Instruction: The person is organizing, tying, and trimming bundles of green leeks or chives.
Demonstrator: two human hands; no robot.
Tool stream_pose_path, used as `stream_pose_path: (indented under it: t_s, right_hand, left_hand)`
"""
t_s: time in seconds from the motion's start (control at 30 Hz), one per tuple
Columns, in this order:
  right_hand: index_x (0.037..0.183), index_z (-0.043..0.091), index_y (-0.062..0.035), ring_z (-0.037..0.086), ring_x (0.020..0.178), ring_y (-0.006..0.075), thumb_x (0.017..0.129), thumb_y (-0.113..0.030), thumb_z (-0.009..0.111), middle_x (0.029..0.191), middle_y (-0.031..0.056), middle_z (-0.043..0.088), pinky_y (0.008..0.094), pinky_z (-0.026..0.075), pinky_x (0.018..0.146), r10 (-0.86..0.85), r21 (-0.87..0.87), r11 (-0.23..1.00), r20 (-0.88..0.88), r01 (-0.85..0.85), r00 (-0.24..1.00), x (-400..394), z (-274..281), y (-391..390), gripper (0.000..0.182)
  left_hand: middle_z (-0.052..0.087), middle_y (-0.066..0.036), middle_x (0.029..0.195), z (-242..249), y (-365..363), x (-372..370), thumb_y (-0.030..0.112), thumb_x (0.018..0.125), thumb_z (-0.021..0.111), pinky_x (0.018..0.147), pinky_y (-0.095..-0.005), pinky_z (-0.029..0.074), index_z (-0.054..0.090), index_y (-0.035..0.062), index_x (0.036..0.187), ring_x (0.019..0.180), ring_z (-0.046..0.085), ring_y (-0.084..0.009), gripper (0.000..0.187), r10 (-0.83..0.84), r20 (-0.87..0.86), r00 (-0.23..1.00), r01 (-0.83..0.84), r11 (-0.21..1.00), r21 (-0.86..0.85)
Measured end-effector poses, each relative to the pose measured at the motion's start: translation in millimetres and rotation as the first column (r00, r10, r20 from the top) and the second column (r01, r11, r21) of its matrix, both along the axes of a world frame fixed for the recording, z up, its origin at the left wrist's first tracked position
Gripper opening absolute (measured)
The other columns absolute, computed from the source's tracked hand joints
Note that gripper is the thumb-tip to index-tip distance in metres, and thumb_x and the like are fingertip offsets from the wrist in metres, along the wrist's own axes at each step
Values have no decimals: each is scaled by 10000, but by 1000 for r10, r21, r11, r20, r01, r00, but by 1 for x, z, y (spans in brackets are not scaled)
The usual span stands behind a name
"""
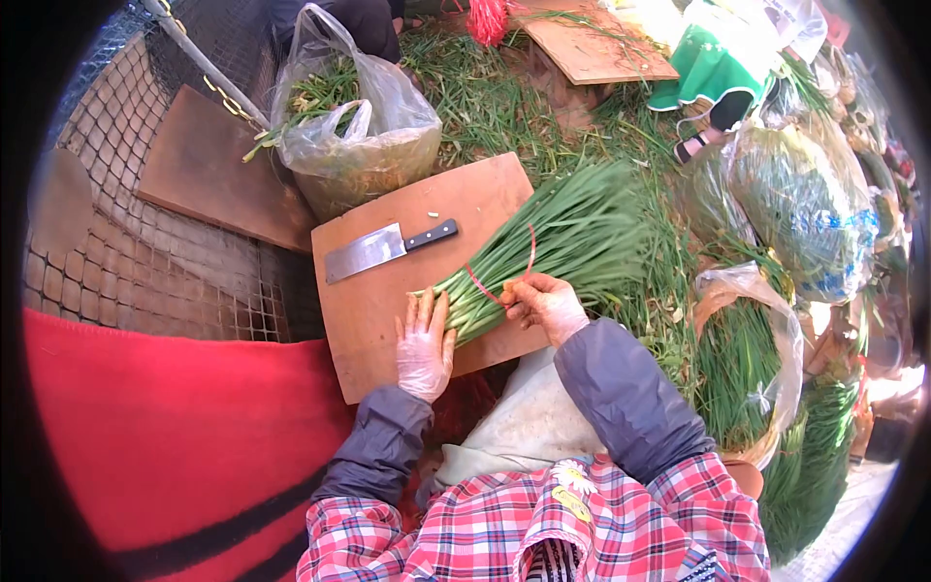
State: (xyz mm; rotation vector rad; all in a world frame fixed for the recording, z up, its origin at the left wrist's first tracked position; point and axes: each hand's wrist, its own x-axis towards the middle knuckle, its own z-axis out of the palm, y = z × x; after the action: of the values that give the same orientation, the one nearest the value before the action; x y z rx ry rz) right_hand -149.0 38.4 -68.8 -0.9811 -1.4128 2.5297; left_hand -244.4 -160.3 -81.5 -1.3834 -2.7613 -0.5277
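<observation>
**Chive bundle bound on the cutting board**

The chive bundle (553, 247) lies across the right half of a wooden cutting board (388, 320), pale cut ends toward the near left and green tips fanning to the far right. The left hand (425, 344), in a thin clear glove, lies flat with fingers together against the cut ends. The right hand (545, 306) pinches a red tie (485, 289) looped around the stalks. A cleaver (383, 250) rests on the far side of the board, well apart from both hands. Behind it stands a clear plastic bag (354, 126) of trimmings; more bagged greens (795, 209) sit to the right.
</observation>
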Motion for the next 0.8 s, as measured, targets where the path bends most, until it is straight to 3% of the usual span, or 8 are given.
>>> stream_pose_path:
  t_s: [0.1,0.23,0.3,0.37,0.47,0.57,0.7,0.8]
  right_hand:
    - [984,604,-37,595,596,109,882,-202,561,730,14,612,243,458,482,-6,-49,999,98,11,995,2,-15,5,199]
    - [977,606,-40,593,580,113,888,-207,550,745,16,616,254,468,478,105,17,994,189,-111,976,1,-18,12,196]
    - [948,594,-30,587,562,125,875,-194,570,723,25,600,254,456,459,74,-3,997,158,-75,985,2,-26,11,181]
    - [940,587,-26,588,561,132,868,-188,582,710,30,592,254,450,452,64,-20,998,174,-61,983,5,-24,11,177]
    - [894,583,-43,591,573,138,850,-211,609,706,25,589,252,447,472,56,-20,998,188,-53,981,5,-14,12,175]
    - [906,591,-51,601,613,136,850,-241,611,720,23,597,250,455,505,70,4,997,205,-73,976,6,-14,13,200]
    - [967,596,-49,601,634,130,876,-248,573,762,28,611,254,465,526,113,-6,993,210,-115,971,3,-16,18,220]
    - [1019,596,-57,599,635,118,895,-254,547,775,20,621,256,476,543,116,-35,993,190,-111,975,5,-12,20,238]
  left_hand:
    - [458,-140,1290,10,-6,9,213,827,563,967,-530,318,462,101,1279,1169,420,-369,476,-43,-60,997,40,998,-48]
    - [601,-87,1053,70,6,-18,204,775,608,811,-462,411,600,117,1103,929,537,-313,339,-223,-34,974,222,975,-32]
    - [612,-99,985,98,32,-37,121,749,610,767,-420,450,627,101,1047,886,558,-312,299,-233,-32,972,232,972,-18]
    - [601,-106,1004,89,59,-58,91,718,632,778,-401,463,623,100,1051,924,558,-307,333,-397,65,915,392,916,85]
    - [587,-116,1041,44,85,-84,74,687,655,806,-394,464,618,88,1042,947,560,-302,357,-630,142,763,640,768,-31]
    - [575,-115,1046,31,103,-97,56,668,666,804,-392,466,618,75,1007,945,558,-302,343,-713,220,666,738,672,-56]
    - [585,-133,898,45,130,-84,21,716,591,757,-398,479,614,58,952,863,589,-317,240,-607,290,740,673,660,-334]
    - [597,-176,952,43,129,-79,51,734,568,744,-405,478,559,54,1090,878,589,-345,356,-468,320,824,543,813,-210]
